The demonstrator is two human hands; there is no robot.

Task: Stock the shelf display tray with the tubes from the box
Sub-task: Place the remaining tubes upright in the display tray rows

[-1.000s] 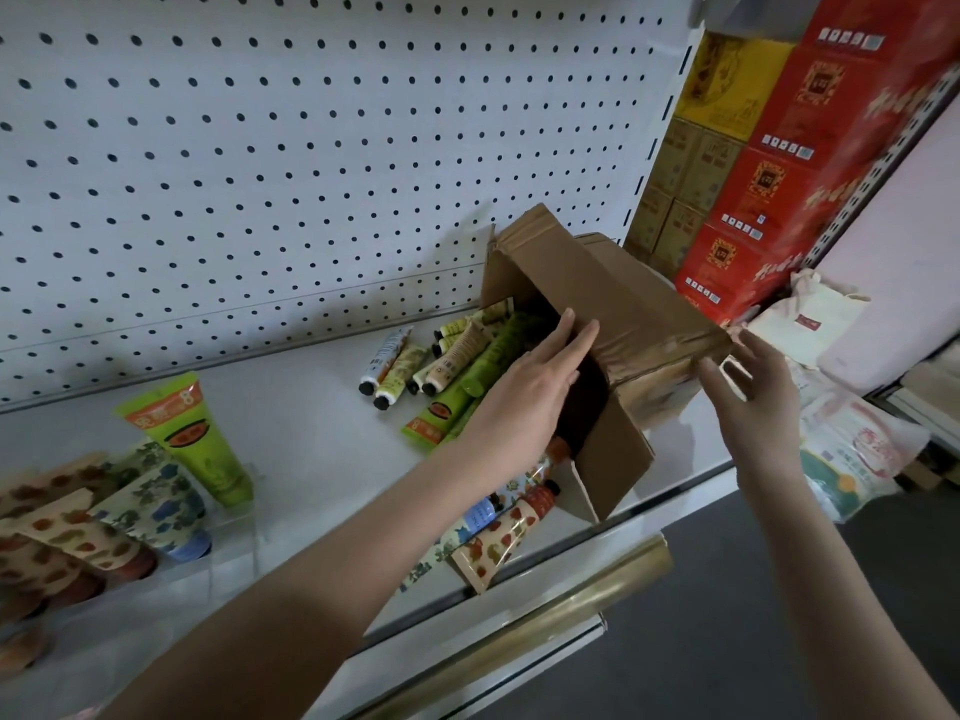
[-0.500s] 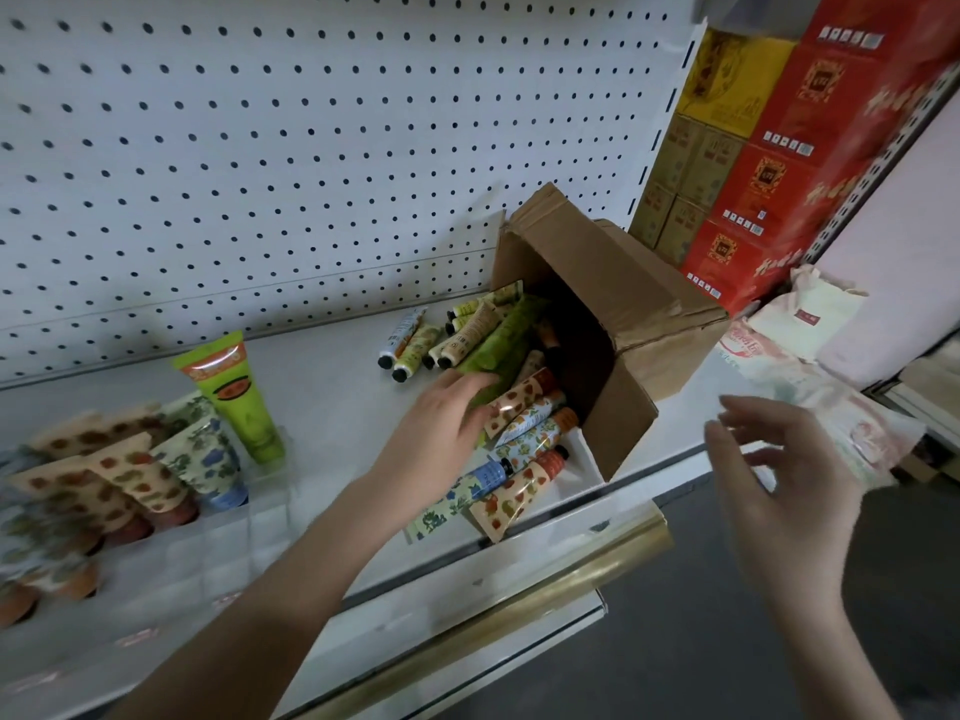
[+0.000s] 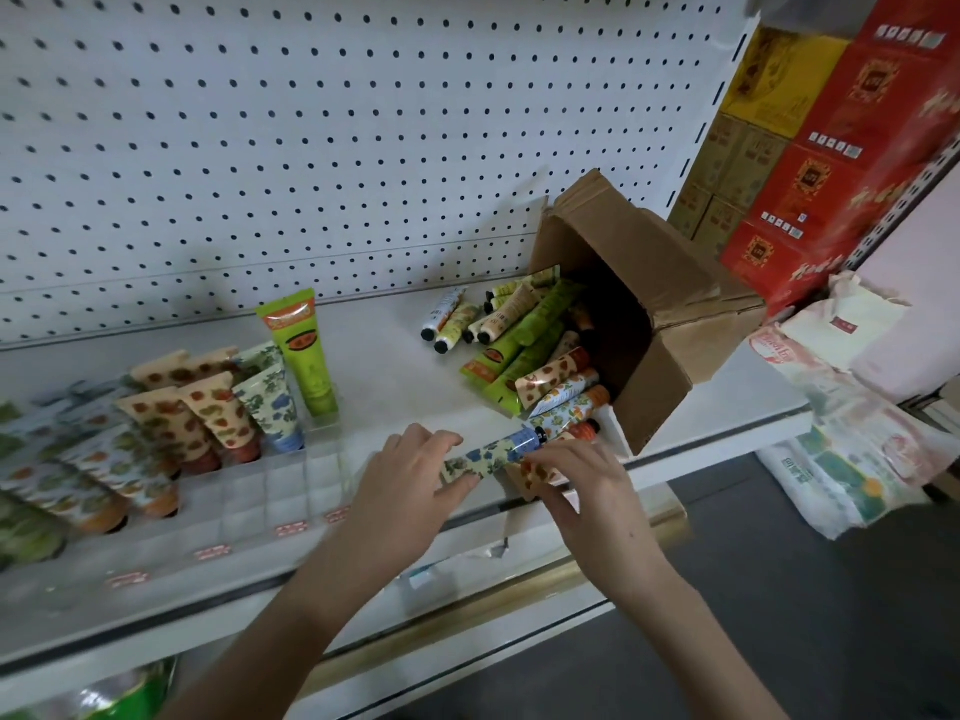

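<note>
While both hands [image 3: 410, 480] [image 3: 587, 491] pinch a tube [image 3: 493, 454], shelf edge [image 3: 727, 436] lies near.

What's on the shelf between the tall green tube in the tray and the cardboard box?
Head view: bare white shelf beside the green tube, then spilled tubes heaped at the mouth of the cardboard box.

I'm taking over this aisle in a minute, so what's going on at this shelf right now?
A person is stocking hand-cream tubes. The left hand and right hand together hold one cream-coloured tube with blue flowers near the front edge of the white shelf. The brown cardboard box lies tipped on its side, with a pile of assorted tubes spilling from it. The clear plastic compartment tray to the left has patterned tubes standing in its back rows.
</note>
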